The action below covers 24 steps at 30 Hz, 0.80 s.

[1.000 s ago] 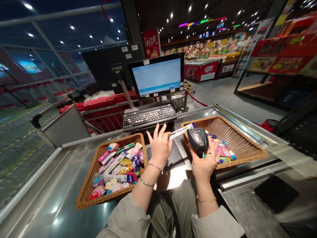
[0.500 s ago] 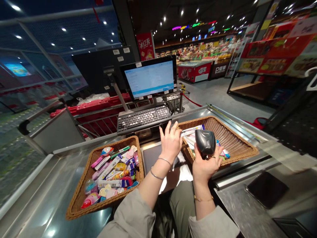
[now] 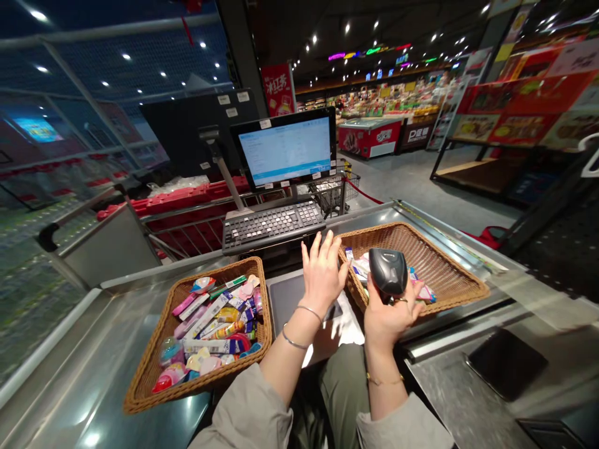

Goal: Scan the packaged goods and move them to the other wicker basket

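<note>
My right hand (image 3: 390,315) is wrapped round a black barcode scanner (image 3: 388,272), its head raised over the near side of the right wicker basket (image 3: 444,265). Several small packaged items (image 3: 358,265) lie in that basket, partly hidden behind the scanner. With fingers spread and palm down, my left hand (image 3: 322,271) hovers at the right basket's left rim and holds nothing that I can see. To the left stands another wicker basket (image 3: 161,340), filled with colourful items: white-and-blue sticks, small toy-like containers and wrapped sweets (image 3: 219,327).
A keyboard (image 3: 274,223) and a lit monitor (image 3: 287,149) stand beyond my hands. Between the baskets is a flat dark panel (image 3: 285,299) in the metal counter (image 3: 107,349). A black phone-like slab (image 3: 506,362) lies at the right. Shelves (image 3: 515,112) stand further back.
The long white pack under my left hand no longer shows across the right basket's left side; smaller items there are visible now. Both hands stay almost in place, the scanner still held.
</note>
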### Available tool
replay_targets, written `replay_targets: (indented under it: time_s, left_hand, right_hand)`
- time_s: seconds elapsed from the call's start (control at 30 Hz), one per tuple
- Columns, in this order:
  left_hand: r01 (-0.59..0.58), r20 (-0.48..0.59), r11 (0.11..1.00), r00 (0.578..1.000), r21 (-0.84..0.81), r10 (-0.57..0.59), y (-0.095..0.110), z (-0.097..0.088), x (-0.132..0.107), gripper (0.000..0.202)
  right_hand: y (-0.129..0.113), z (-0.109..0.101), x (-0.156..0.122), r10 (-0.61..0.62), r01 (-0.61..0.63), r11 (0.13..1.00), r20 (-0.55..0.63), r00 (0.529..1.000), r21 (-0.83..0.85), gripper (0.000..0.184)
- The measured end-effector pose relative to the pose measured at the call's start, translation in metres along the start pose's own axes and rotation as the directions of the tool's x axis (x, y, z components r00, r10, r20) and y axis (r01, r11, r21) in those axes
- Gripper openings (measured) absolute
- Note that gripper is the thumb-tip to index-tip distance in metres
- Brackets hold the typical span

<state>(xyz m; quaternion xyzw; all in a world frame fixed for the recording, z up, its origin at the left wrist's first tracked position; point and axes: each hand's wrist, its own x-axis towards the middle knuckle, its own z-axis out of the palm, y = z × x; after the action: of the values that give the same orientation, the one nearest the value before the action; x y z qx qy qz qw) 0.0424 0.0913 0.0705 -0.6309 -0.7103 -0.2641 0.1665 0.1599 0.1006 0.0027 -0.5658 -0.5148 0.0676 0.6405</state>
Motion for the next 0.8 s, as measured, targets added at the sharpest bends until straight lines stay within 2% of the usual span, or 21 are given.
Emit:
replay_targets:
  time_s: [0.2, 0.4, 0.53, 0.7, 0.8]
  left_hand:
    - [0.091, -0.050, 0.996, 0.994, -0.024, -0.092, -0.025, -0.017, -0.034, 0.051]
    - [0.195, -0.071, 0.981, 0.978, 0.010, -0.194, -0.056, -0.036, -0.070, 0.053]
    - [0.252, -0.072, 0.967, 0.966, 0.026, -0.250, -0.074, -0.050, -0.089, 0.053]
    - [0.318, -0.083, 0.946, 0.946, 0.060, -0.313, -0.098, -0.068, -0.111, 0.055]
    - [0.369, -0.078, 0.923, 0.929, 0.110, -0.362, -0.115, -0.078, -0.127, 0.055]
  right_hand:
    - [-0.005, 0.002, -0.007, -0.072, 0.069, 0.997, 0.084, 0.994, 0.036, 0.070]
    - [-0.021, 0.003, -0.017, -0.108, 0.072, 0.987, 0.265, 0.958, 0.143, 0.070]
    - [-0.032, 0.004, -0.027, -0.189, 0.115, 0.971, 0.386, 0.903, 0.208, 0.058]
    - [-0.043, 0.007, -0.038, -0.352, 0.213, 0.924, 0.493, 0.796, 0.317, 0.033]
    - [-0.049, 0.011, -0.045, -0.403, 0.241, 0.908, 0.553, 0.729, 0.344, 0.028]
